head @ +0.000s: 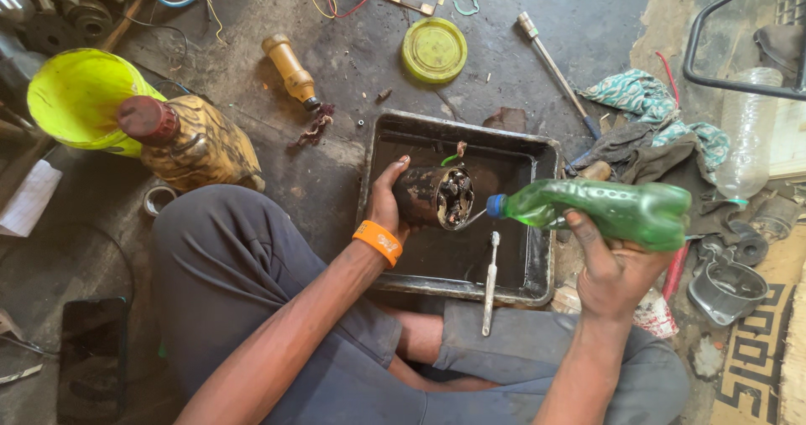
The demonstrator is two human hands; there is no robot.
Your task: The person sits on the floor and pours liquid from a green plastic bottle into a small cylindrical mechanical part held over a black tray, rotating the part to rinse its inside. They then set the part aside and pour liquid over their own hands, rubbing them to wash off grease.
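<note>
Left hand (384, 200) wrapped tight around a dirty cylindrical motor housing (428, 195), fingers over the top, thumb side underneath. Open end of the housing faces toward the other hand, dark greasy internals visible inside. Orange wristband (377, 242) on that wrist.

Right hand (611, 261) clamped around a green plastic bottle (604, 210) from below, fingers curling up its side. Bottle lies nearly horizontal, blue cap (496, 206) pointing at the housing's open mouth. Thin stream or wire-like line runs from the cap to the housing rim, can't tell which. Cap and housing just beside each other, not touching.

Both held over a black metal tray (541, 265), which sits on the floor directly under the two grips. Dark liquid or grime on the tray bottom. A toothbrush (490, 284) leans over the tray's near edge, just below the gap between the hands.

Beyond the left grip: an orange bottle (290, 70) on its side, a yellow-green lid (434, 50), further out a grimy jug with a red cap (189, 139) against a yellow funnel (80, 97).

Past the right grip: crumpled rags (655, 123), a long-shafted screwdriver (554, 68), a clear empty bottle (747, 135), a grey metal cover (726, 289) close below the bottle's base.

Person sits cross-legged, grey trousers, tray between the knees.
</note>
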